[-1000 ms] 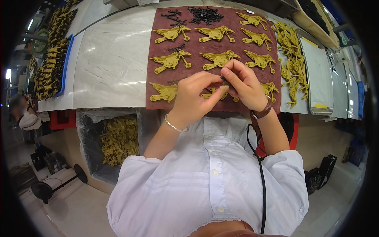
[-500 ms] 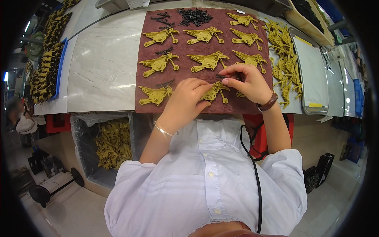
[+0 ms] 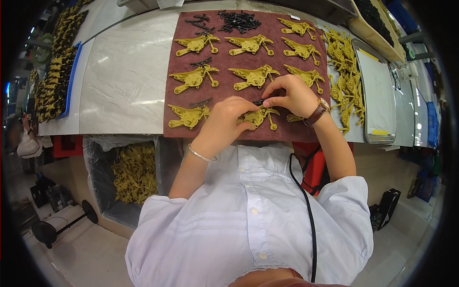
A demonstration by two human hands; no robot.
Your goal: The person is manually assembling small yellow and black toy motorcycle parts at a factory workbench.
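Observation:
My right hand (image 3: 295,99) pinches a small black plastic piece (image 3: 258,102) between thumb and fingertips. The piece lies at the upper edge of a yellow bird-shaped plastic part (image 3: 262,117) in the front row; whether it is seated there I cannot tell. On the left side of that same part, my left hand (image 3: 225,119) grips with thumb and fingers, covering some of it. Another yellow part (image 3: 188,116) rests to the left, with a black piece (image 3: 201,102) above it. My right hand partly hides a yellow part (image 3: 292,117) at the front right.
Rows of yellow parts lie on a maroon cloth (image 3: 224,98), with a heap of black pieces (image 3: 239,21) at its far edge. Piled yellow parts (image 3: 345,71) are to the right, beside a tray (image 3: 375,95). Below the table's left stands a plastic-lined bin (image 3: 103,186) of yellow parts.
My right hand has moved left and slightly down, bringing the black piece to the yellow part's upper edge. My left hand stays on the part.

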